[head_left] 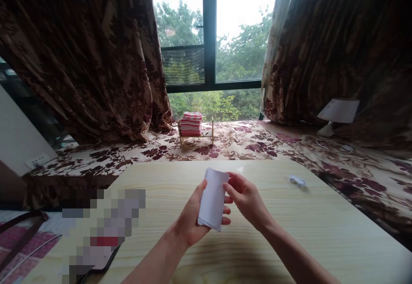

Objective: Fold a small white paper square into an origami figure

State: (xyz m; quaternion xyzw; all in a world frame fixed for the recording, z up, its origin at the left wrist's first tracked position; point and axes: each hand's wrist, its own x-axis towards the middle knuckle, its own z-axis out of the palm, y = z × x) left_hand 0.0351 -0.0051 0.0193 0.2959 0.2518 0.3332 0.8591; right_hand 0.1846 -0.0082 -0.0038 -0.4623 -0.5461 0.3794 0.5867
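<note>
A small stack of white paper slips [212, 200] is held above the middle of the wooden table. My left hand [192, 213] is closed around the stack from below, thumb along its left edge and fingertips showing past the right edge. At the upper right corner, my right hand [246, 196] pinches the paper between thumb and forefinger. The lower edges of the slips are slightly fanned, so more than one layer shows. The stack is tilted a little, its top toward the window.
On the light wooden table [154, 181], a crumpled white paper piece [297, 181] lies at right. A pixelated area covers the left side, with a dark-edged object [112, 260] below it. Beyond stand a small rack [196, 138] with folded red-and-white cloths [191, 125] and a white lamp [338, 110].
</note>
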